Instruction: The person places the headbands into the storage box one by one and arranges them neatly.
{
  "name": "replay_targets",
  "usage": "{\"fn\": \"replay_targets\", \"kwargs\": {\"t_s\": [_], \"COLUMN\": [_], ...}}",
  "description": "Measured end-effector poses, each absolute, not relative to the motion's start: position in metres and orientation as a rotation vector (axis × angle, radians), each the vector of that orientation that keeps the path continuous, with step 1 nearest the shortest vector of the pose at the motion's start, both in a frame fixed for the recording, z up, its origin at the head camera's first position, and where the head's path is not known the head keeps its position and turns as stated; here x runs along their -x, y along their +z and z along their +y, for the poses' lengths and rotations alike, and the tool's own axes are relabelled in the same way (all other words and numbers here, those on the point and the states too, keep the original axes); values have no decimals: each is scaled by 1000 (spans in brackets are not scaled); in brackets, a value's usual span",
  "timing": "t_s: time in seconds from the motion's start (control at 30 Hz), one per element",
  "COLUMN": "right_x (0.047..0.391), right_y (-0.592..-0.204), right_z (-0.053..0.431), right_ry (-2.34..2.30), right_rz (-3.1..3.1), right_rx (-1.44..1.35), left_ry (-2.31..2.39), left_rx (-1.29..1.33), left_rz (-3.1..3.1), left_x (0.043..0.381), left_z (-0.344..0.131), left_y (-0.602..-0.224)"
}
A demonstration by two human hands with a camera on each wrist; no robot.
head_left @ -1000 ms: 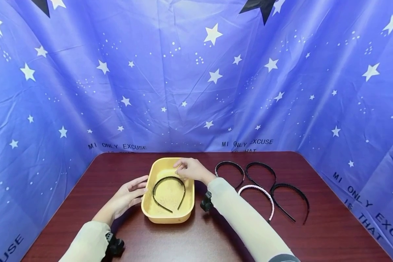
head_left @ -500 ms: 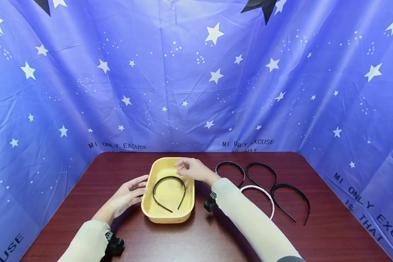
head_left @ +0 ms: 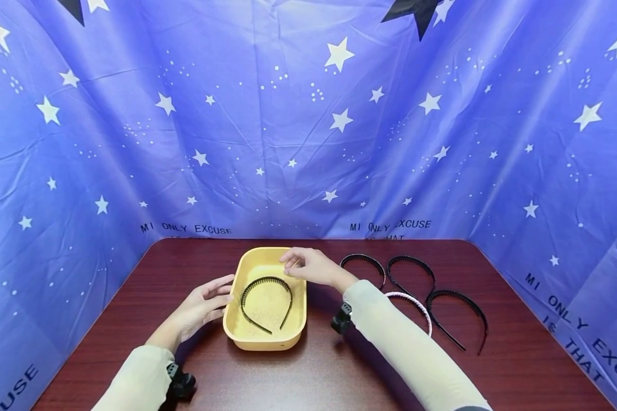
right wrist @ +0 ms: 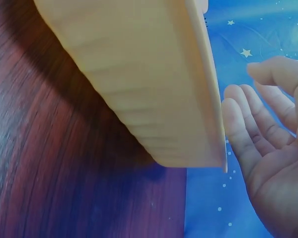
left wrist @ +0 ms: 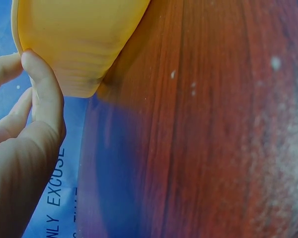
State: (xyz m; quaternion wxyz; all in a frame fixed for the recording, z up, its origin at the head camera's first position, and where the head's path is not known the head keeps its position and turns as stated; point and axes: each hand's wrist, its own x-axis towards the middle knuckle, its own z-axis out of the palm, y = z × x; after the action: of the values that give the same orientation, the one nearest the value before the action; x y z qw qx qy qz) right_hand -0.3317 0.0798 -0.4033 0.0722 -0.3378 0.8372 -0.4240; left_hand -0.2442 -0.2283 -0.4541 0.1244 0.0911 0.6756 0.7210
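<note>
A black toothed headband [head_left: 244, 305] lies inside a yellow plastic bin [head_left: 264, 345] in the head view. On the bin's left side, the fingertips of my left hand [head_left: 195, 311] touch the rim; the left wrist view has the thumb [left wrist: 44, 84] against the outer wall near the rim. Over the far right rim hangs my right hand [head_left: 319, 268], its fingers loosely bent and holding nothing. From the right wrist, that hand's fingers [right wrist: 238, 124] appear beside the bin's rim with bare space between them and the thumb.
To the right on the dark red table [head_left: 524, 365] lie several more headbands: a pink one [head_left: 416, 303], a black one [head_left: 465, 297] and others farther back [head_left: 412, 258], close together. My right sleeve [head_left: 406, 354] hides part of them. A blue starry cloth [head_left: 288, 125] surrounds the table.
My right hand has drifted slightly right, back toward the bin's edge, and its forearm has shifted right with it. The left hand, bin and headband inside stay as they were.
</note>
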Motion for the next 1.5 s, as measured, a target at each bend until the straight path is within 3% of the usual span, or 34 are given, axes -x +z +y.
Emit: {"fn": "replay_targets", "kwargs": {"t_s": [1.5], "right_x": [313], "right_y": [-398], "right_z": [182], "right_ry": [-1218], "right_rz": [2604], "right_rx": [936], "left_ry": [2096], "left_rx": [-251], "left_rz": [1980], "left_x": [244], "left_z": [-227], "left_y": [-453]}}
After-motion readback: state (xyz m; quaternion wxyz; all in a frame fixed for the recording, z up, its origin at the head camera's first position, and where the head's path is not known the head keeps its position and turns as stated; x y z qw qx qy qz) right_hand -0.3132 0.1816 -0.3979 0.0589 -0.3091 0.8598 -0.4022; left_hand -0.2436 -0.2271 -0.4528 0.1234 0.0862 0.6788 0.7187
